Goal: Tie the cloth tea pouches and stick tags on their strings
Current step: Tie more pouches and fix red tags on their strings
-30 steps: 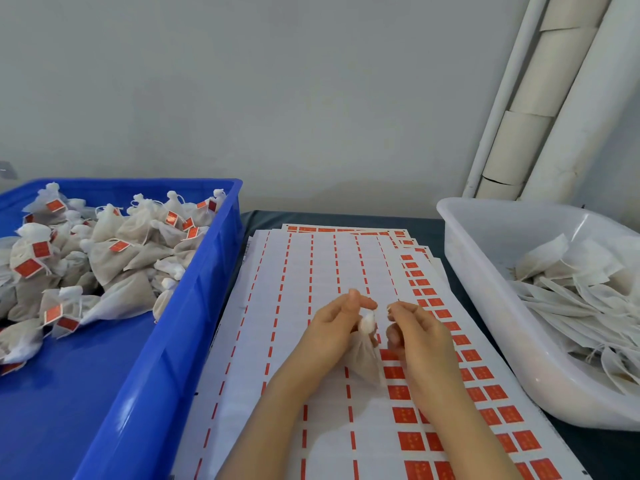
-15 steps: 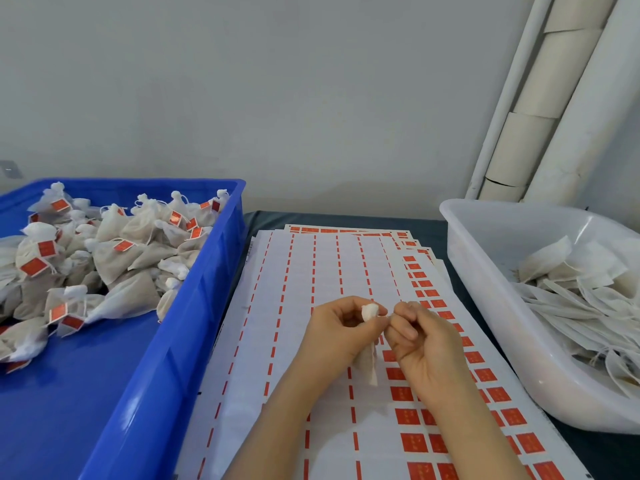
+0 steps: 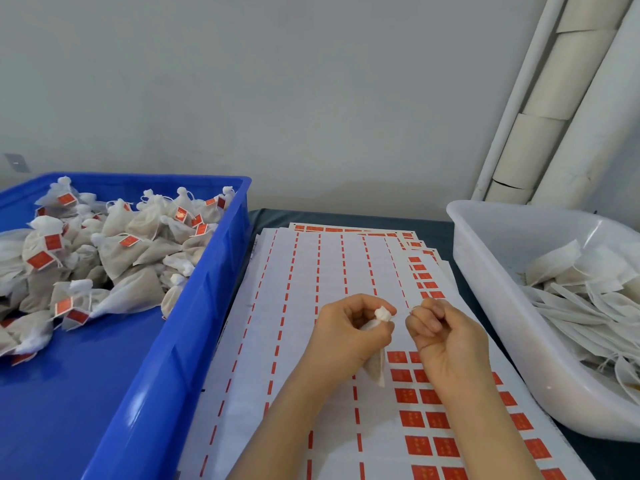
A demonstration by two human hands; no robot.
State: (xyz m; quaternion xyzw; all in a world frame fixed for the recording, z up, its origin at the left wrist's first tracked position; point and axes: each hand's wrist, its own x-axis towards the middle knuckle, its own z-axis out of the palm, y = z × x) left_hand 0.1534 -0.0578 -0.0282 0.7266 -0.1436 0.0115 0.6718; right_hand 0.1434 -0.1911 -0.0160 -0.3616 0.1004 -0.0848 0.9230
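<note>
My left hand point(image 3: 349, 332) is closed around a small white cloth tea pouch point(image 3: 375, 367), whose gathered top pokes out above my fingers and whose body hangs below. My right hand point(image 3: 443, 336), a short way to the right, pinches the pouch's thin white string, pulled taut between the hands. Both hover over the sticker sheets point(image 3: 301, 306), which carry red tags point(image 3: 415, 419) at the lower right and mostly peeled rows elsewhere.
A blue crate point(image 3: 194, 327) on the left holds several tied, tagged pouches point(image 3: 131, 244). A white tub point(image 3: 485, 285) on the right holds flat untied pouches point(image 3: 588, 306). White pipes lean in the back right corner against a grey wall.
My left hand has shifted its grip down around the pouch's neck. My right hand has drawn the string out to the right, and the gap between the hands has widened.
</note>
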